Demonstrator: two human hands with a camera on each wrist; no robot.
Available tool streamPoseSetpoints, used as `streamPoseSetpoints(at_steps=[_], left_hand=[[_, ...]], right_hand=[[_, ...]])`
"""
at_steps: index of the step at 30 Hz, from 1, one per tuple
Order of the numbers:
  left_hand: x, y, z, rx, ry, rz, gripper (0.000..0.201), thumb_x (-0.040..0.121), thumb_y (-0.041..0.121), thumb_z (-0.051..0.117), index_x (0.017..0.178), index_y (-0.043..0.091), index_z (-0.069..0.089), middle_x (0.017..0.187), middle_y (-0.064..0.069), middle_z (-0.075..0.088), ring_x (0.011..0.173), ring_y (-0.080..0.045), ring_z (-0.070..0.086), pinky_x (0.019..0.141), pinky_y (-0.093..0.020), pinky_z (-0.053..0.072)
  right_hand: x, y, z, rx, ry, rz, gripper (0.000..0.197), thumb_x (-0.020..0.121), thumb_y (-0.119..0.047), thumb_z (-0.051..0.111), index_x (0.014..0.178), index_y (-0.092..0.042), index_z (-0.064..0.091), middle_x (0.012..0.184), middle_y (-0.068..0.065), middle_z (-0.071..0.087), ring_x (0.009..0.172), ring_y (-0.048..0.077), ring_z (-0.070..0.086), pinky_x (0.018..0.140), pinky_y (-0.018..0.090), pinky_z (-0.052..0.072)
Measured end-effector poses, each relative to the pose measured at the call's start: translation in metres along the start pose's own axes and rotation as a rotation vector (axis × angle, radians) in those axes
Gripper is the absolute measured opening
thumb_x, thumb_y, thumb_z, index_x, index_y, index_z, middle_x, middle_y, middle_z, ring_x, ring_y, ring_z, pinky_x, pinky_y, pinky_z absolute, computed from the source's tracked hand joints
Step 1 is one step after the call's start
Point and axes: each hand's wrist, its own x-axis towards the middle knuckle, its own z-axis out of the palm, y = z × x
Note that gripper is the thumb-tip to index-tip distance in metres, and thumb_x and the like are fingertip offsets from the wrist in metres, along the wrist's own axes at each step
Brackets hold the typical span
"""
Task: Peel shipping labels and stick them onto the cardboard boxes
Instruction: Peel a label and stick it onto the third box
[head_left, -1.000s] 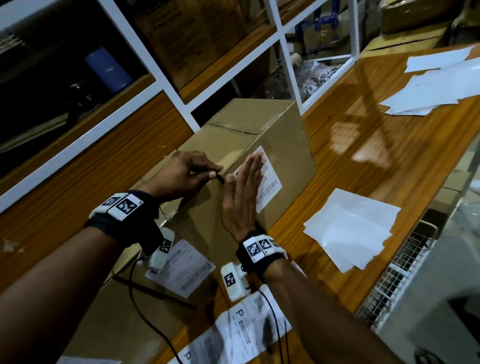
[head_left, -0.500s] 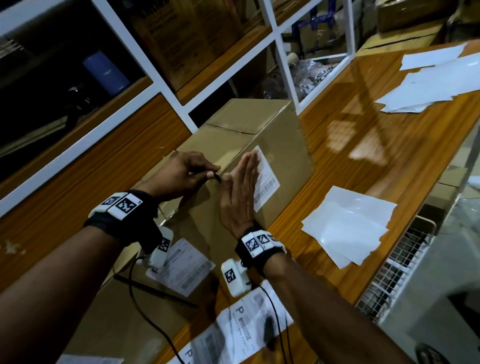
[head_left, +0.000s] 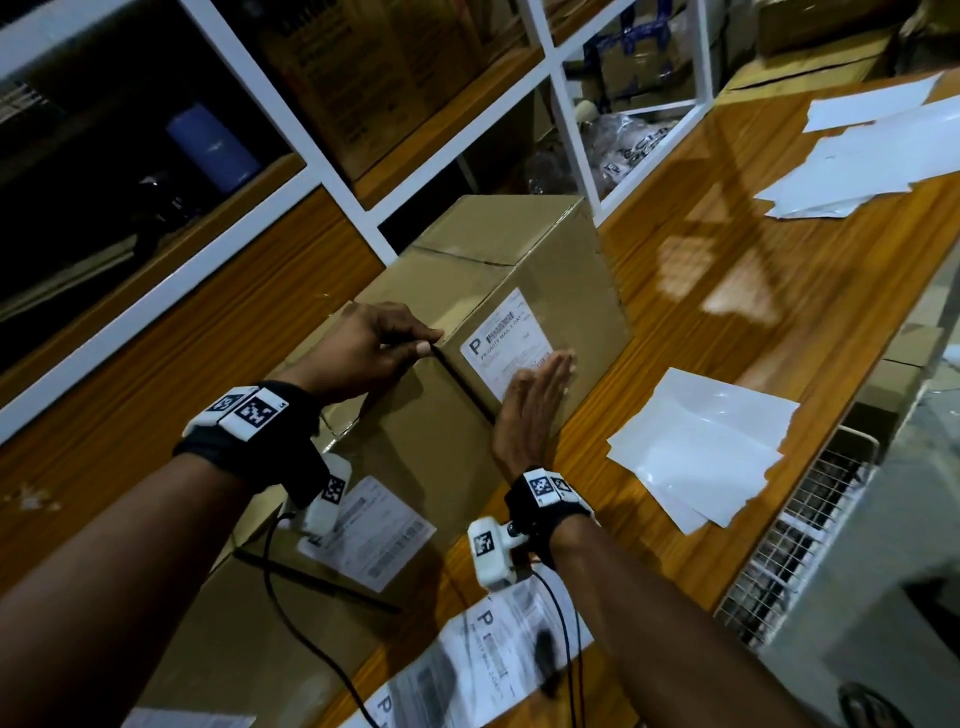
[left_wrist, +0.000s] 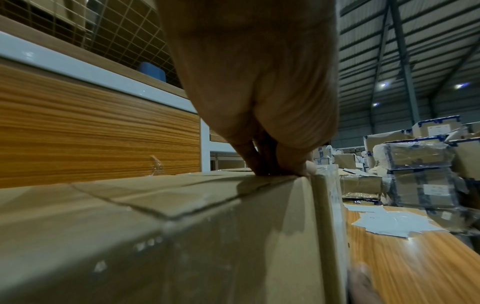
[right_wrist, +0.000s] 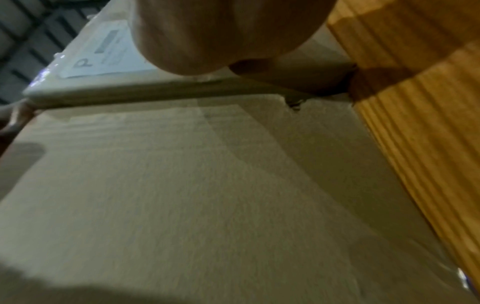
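A brown cardboard box (head_left: 519, 234) stands on the wooden table, with a white shipping label (head_left: 506, 332) stuck on its side face. My right hand (head_left: 537, 400) lies flat with straight fingers, pressing the label's lower part. In the right wrist view the palm (right_wrist: 207, 30) covers part of the label (right_wrist: 103, 51). My left hand (head_left: 374, 348) has its fingers curled over the top corner where this box meets a second box (head_left: 441, 467). The left wrist view shows the fingertips (left_wrist: 293, 166) and thumb pinching that top edge of the box (left_wrist: 182, 226).
A lower box (head_left: 249, 649) in front carries another label (head_left: 363, 530). Printed label sheets (head_left: 493, 660) lie at the table's near edge and blank backing sheets (head_left: 701, 447) to the right. More white sheets (head_left: 857, 156) lie far right. White-framed shelving (head_left: 332, 171) stands behind, with a wire rack (head_left: 795, 540) at right.
My right hand has slid down and to the right across the label, uncovering its upper printed part. The left hand has stayed on the box corner.
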Motion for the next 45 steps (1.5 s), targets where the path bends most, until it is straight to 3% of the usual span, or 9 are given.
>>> streamPoseSetpoints(at_steps=[4, 8, 17, 22, 28, 33, 36, 41, 45], left_hand=[[-0.001, -0.001, 0.001, -0.017, 0.011, -0.012, 0.025, 0.096, 0.015, 0.066, 0.119, 0.008, 0.074, 0.102, 0.002, 0.068, 0.093, -0.003, 0.061, 0.076, -0.006, 0.045], [0.0, -0.001, 0.001, -0.021, 0.008, -0.007, 0.025, 0.096, 0.015, 0.066, 0.119, 0.008, 0.074, 0.101, 0.003, 0.067, 0.093, -0.002, 0.061, 0.077, -0.009, 0.046], [-0.001, -0.002, -0.002, -0.011, -0.012, 0.008, 0.025, 0.096, 0.015, 0.067, 0.119, 0.008, 0.074, 0.107, -0.005, 0.071, 0.098, -0.018, 0.065, 0.085, -0.031, 0.055], [-0.002, -0.004, -0.003, 0.004, -0.033, 0.001, 0.027, 0.097, 0.009, 0.065, 0.122, 0.009, 0.073, 0.109, -0.005, 0.07, 0.1, -0.017, 0.064, 0.087, -0.033, 0.055], [-0.002, -0.003, -0.003, 0.007, -0.024, 0.004, 0.027, 0.096, 0.001, 0.064, 0.12, 0.008, 0.074, 0.111, -0.007, 0.07, 0.101, -0.018, 0.066, 0.09, -0.032, 0.055], [-0.001, -0.003, -0.004, 0.003, -0.035, -0.004, 0.026, 0.096, 0.002, 0.064, 0.119, 0.009, 0.075, 0.109, -0.005, 0.07, 0.101, -0.017, 0.065, 0.087, -0.026, 0.053], [0.0, -0.003, -0.005, -0.017, -0.053, -0.039, 0.026, 0.097, 0.004, 0.063, 0.119, 0.01, 0.074, 0.107, 0.0, 0.068, 0.1, -0.012, 0.063, 0.086, -0.023, 0.05], [0.002, 0.003, -0.002, -0.052, -0.054, -0.134, 0.018, 0.1, 0.019, 0.062, 0.11, 0.009, 0.073, 0.112, -0.004, 0.065, 0.108, -0.019, 0.062, 0.095, -0.044, 0.055], [0.003, 0.008, 0.01, -0.007, 0.03, -0.144, 0.029, 0.095, 0.041, 0.066, 0.095, 0.012, 0.069, 0.1, -0.004, 0.064, 0.093, -0.02, 0.062, 0.083, -0.047, 0.057]], right_hand=[[-0.004, 0.014, -0.001, -0.06, -0.051, 0.122, 0.083, 0.099, -0.064, 0.003, 0.161, -0.01, -0.012, 0.17, 0.011, -0.017, 0.158, 0.025, -0.014, 0.129, 0.046, -0.003], [-0.033, 0.021, 0.005, -0.131, -0.145, 0.16, 0.075, 0.107, -0.052, 0.01, 0.16, -0.006, -0.014, 0.169, 0.015, -0.02, 0.157, 0.026, -0.017, 0.128, 0.039, -0.008], [-0.071, -0.019, 0.016, -0.17, -0.165, 0.111, 0.077, 0.107, -0.053, 0.016, 0.157, -0.005, -0.019, 0.164, 0.011, -0.03, 0.155, 0.024, -0.022, 0.13, 0.04, -0.003], [-0.078, -0.049, 0.026, -0.007, -0.128, -0.108, 0.091, 0.094, -0.071, -0.006, 0.159, -0.008, -0.018, 0.166, 0.008, -0.029, 0.155, 0.016, -0.026, 0.125, 0.028, -0.017], [-0.058, -0.077, 0.023, 0.076, -0.127, -0.352, 0.066, 0.109, -0.034, 0.025, 0.161, -0.006, -0.004, 0.171, 0.009, -0.015, 0.158, 0.019, -0.014, 0.129, 0.039, -0.007], [-0.054, -0.07, 0.015, 0.083, -0.137, -0.41, 0.064, 0.107, -0.024, 0.033, 0.162, -0.001, 0.008, 0.171, 0.012, -0.005, 0.16, 0.02, -0.007, 0.13, 0.039, -0.002], [-0.054, -0.058, 0.015, 0.069, -0.139, -0.399, 0.063, 0.107, -0.024, 0.031, 0.162, -0.005, 0.006, 0.172, 0.01, -0.004, 0.16, 0.02, -0.007, 0.13, 0.039, -0.003], [-0.057, -0.019, 0.01, -0.015, -0.123, -0.23, 0.064, 0.109, -0.04, 0.014, 0.162, -0.008, -0.002, 0.171, 0.007, -0.011, 0.158, 0.015, -0.013, 0.13, 0.04, -0.002], [-0.06, 0.01, 0.001, -0.157, -0.173, -0.228, 0.067, 0.106, -0.047, 0.01, 0.161, -0.013, -0.008, 0.17, 0.004, -0.018, 0.157, 0.012, -0.018, 0.129, 0.034, -0.007]])
